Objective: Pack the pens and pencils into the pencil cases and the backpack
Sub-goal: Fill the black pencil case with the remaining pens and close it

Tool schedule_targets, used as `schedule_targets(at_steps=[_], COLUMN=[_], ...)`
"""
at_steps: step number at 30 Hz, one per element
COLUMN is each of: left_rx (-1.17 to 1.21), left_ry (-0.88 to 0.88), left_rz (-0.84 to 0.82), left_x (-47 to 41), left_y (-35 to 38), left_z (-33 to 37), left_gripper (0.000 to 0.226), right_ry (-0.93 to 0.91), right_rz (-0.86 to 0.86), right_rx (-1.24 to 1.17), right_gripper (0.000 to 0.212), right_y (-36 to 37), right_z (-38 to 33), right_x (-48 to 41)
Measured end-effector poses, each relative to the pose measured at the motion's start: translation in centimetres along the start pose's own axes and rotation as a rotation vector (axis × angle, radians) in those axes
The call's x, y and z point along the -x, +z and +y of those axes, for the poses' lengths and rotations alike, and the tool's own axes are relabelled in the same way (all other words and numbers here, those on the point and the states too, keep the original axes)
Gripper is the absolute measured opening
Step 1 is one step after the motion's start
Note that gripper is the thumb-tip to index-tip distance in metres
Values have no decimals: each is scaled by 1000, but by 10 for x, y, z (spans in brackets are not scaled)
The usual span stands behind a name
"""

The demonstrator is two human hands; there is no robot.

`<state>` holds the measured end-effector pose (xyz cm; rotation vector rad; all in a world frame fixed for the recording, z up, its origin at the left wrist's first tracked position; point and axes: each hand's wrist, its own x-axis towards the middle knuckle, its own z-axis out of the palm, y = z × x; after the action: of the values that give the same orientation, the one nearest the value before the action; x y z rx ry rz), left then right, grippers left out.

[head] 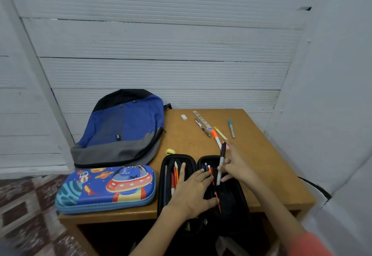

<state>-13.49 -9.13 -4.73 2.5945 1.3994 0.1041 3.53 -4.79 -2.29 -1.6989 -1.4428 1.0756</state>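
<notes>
On the table (251,155) one backpack (122,129) lay back left, a shut blue case (106,189) before it and an open black case (179,156) alongside. The left hand (191,191) pressed flat, fingers spread, on the black case's contents; the right hand (235,165) pinched a pen (221,159) above it. Behind lay four loose pens (216,138), one ruler (201,119), eraser (184,117) and sharpener (170,151); their print was unreadable.

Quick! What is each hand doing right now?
Left hand: open, fingers spread flat on the open black pencil case.
Right hand: closed on a black-capped marker, holding it over the case.
</notes>
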Motion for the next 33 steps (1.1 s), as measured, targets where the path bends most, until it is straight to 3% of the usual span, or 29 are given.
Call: schedule_targets(at_steps=[7,20,25,28,33], left_rx=[7,23,91,36,-116], left_ry=[-10,-11,-38,-82,-141], left_rz=[-13,-15,53,99,115], left_x=[0,0,-1,-4,-12], left_y=[0,0,-2,-3,0], left_z=[-1,0,7,16,30], left_gripper=[71,70,50,40,42], right_ry=[12,-72,-100,-89,-44], right_rz=[-57,124,129,114,90], right_rx=[10,214,404,444,414], right_gripper=[94,92,81,82,88], right_y=[-2,-9,-14,-15,-15], right_z=[-3,-4,-6,-6,-3], right_x=[-3,-6,2,3,4])
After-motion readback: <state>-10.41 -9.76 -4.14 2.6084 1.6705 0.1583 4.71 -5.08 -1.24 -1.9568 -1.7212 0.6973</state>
